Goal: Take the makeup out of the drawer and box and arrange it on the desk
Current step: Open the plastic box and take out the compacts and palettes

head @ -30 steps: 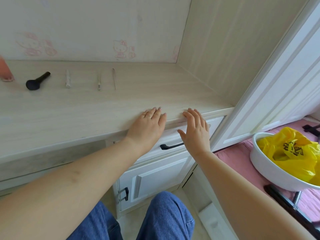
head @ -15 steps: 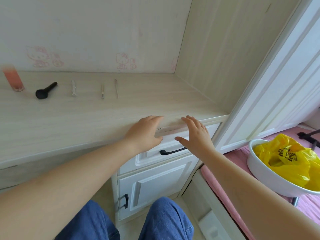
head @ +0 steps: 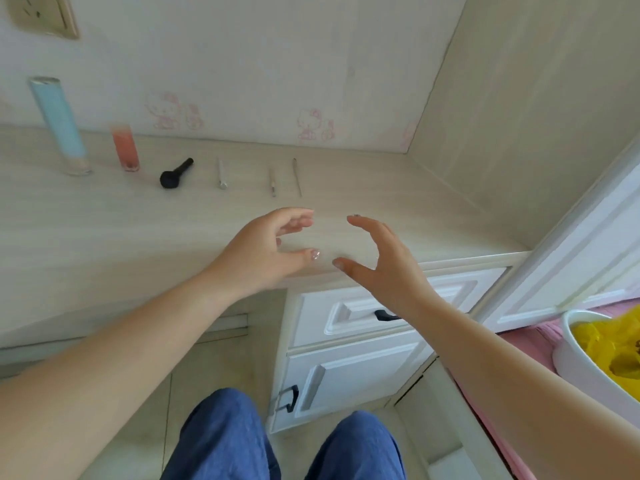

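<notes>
Left hand and right hand both empty, fingers loosely curled and spread, raised above the tabletop near its front edge. Drawer below, shut; black handle partly hidden by right wrist. Makeup lined along back: blue tube, pink bottle, black brush, three slim sticks. Best next: drop right hand, hook handle, pull straight; keep left free.

My arms are bare to past the elbow, no sleeves showing. My left hand has a glittery, decorated thumbnail; my right hand wears dark polish. My legs are in blue jeans.
</notes>
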The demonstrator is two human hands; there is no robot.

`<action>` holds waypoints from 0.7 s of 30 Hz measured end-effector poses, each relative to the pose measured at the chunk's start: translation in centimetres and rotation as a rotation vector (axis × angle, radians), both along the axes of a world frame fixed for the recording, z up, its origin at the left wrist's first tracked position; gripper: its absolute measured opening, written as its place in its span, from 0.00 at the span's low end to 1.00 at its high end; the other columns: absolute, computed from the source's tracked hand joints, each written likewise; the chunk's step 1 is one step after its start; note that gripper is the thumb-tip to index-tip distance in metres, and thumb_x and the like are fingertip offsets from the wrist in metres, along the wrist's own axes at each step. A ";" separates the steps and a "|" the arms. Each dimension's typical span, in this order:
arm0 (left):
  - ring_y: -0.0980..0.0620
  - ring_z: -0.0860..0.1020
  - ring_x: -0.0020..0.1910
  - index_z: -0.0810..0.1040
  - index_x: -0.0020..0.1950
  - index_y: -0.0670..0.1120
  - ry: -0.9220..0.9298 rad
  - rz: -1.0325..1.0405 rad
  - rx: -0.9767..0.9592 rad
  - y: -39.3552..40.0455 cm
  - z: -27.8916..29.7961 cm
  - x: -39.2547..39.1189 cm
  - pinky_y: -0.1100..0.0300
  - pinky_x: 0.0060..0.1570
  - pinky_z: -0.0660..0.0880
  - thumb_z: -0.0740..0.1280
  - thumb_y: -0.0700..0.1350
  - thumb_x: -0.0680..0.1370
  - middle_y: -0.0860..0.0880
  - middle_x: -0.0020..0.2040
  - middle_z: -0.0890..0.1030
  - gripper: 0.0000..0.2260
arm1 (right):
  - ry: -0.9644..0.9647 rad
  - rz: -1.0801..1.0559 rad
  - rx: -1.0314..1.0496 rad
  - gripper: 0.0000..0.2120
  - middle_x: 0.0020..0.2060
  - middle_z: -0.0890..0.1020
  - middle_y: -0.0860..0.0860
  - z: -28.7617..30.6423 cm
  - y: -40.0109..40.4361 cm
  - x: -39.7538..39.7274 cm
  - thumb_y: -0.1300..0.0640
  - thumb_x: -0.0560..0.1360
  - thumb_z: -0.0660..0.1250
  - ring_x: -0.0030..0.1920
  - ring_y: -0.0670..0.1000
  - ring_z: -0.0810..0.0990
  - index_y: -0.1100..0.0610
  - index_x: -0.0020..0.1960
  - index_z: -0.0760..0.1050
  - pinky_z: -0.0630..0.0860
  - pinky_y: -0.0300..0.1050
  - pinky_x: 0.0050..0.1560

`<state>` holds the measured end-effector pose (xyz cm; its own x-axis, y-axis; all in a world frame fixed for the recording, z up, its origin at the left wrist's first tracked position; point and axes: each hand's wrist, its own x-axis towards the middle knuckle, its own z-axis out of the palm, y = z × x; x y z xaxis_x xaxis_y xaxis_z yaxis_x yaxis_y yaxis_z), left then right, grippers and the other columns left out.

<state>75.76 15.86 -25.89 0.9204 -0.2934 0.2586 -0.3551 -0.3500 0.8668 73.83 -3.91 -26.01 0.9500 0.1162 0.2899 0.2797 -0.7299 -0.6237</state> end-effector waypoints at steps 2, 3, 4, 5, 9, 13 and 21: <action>0.63 0.74 0.61 0.73 0.63 0.54 -0.002 0.056 -0.038 1.6 0.2 1.3 0.59 0.64 0.69 0.72 0.42 0.72 0.57 0.61 0.78 0.22 | 0.032 0.048 0.078 0.28 0.63 0.67 0.36 0.4 1.6 1.9 0.48 0.71 0.70 0.60 0.35 0.64 0.43 0.68 0.65 0.60 0.24 0.58; 0.64 0.74 0.60 0.73 0.62 0.54 0.003 0.086 -0.047 2.5 0.3 2.0 0.60 0.63 0.70 0.72 0.42 0.72 0.57 0.60 0.78 0.21 | 0.047 0.091 0.123 0.27 0.63 0.68 0.35 0.3 2.5 3.2 0.48 0.71 0.71 0.61 0.36 0.66 0.41 0.67 0.65 0.62 0.31 0.63; 0.64 0.75 0.60 0.74 0.62 0.54 0.008 0.109 -0.048 3.3 0.3 2.7 0.61 0.62 0.71 0.73 0.42 0.72 0.58 0.60 0.78 0.21 | 0.056 0.133 0.160 0.25 0.64 0.69 0.36 0.2 3.3 4.2 0.48 0.70 0.71 0.63 0.37 0.67 0.37 0.64 0.66 0.64 0.38 0.66; 0.65 0.75 0.59 0.74 0.61 0.55 0.017 0.128 -0.051 4.1 0.2 3.1 0.62 0.61 0.71 0.73 0.42 0.71 0.58 0.59 0.79 0.21 | 0.065 0.173 0.185 0.25 0.64 0.71 0.37 0.1 4.0 5.1 0.48 0.69 0.71 0.65 0.38 0.68 0.34 0.61 0.66 0.65 0.42 0.68; 0.65 0.75 0.59 0.74 0.59 0.59 0.086 0.243 -0.081 7.8 0.3 5.0 0.63 0.60 0.71 0.75 0.46 0.69 0.61 0.56 0.80 0.21 | 0.149 0.310 0.218 0.24 0.62 0.71 0.34 0.2 7.5 9.5 0.50 0.69 0.72 0.64 0.36 0.69 0.32 0.59 0.66 0.68 0.44 0.68; 0.67 0.73 0.61 0.75 0.60 0.57 0.151 0.396 -0.064 11.0 2.1 5.0 0.59 0.65 0.69 0.74 0.46 0.71 0.62 0.59 0.78 0.20 | 0.239 0.416 0.166 0.25 0.63 0.72 0.37 2.5 11.1 11.7 0.49 0.70 0.71 0.66 0.38 0.69 0.39 0.64 0.67 0.67 0.44 0.68; 0.66 0.75 0.59 0.77 0.54 0.59 0.286 0.702 -0.204 19.6 11.2 1.2 0.59 0.64 0.70 0.74 0.47 0.67 0.62 0.56 0.80 0.18 | 0.381 0.660 0.089 0.24 0.65 0.70 0.37 12.3 21.4 13.5 0.48 0.70 0.71 0.66 0.37 0.68 0.39 0.63 0.68 0.66 0.43 0.69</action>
